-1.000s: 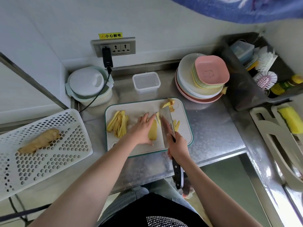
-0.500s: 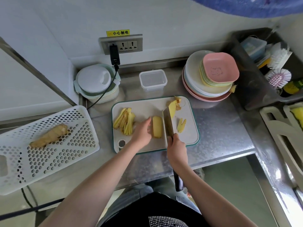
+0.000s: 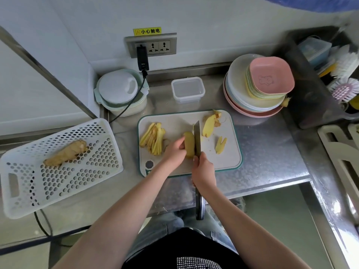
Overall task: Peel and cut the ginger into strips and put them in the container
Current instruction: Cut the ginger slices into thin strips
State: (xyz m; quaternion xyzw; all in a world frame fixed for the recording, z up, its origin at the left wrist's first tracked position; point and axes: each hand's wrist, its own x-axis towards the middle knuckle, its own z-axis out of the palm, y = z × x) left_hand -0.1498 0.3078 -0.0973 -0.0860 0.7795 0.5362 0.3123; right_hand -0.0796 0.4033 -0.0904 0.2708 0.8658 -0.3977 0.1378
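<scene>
On the white cutting board (image 3: 229,162) a peeled ginger piece (image 3: 189,144) stands on its edge. My left hand (image 3: 174,152) holds it from the left with curled fingers. My right hand (image 3: 203,171) grips the knife (image 3: 197,140), whose blade stands edge-down against the ginger's right side. A pile of cut ginger strips (image 3: 153,139) lies at the board's left. A ginger slice with peel scraps (image 3: 209,124) and a small slice (image 3: 220,145) lie to the right of the blade. The clear container (image 3: 188,89) stands open behind the board.
A white perforated basket (image 3: 58,167) at the left holds an unpeeled ginger root (image 3: 65,153). A lidded bowl (image 3: 120,92) and a plugged cable (image 3: 142,61) sit at the back left. Stacked plates (image 3: 258,88) stand at the back right, a dark bin with brushes (image 3: 330,74) beyond them.
The ginger piece went from lying flat to standing on its edge in my left hand. The knife blade moved in against its right side.
</scene>
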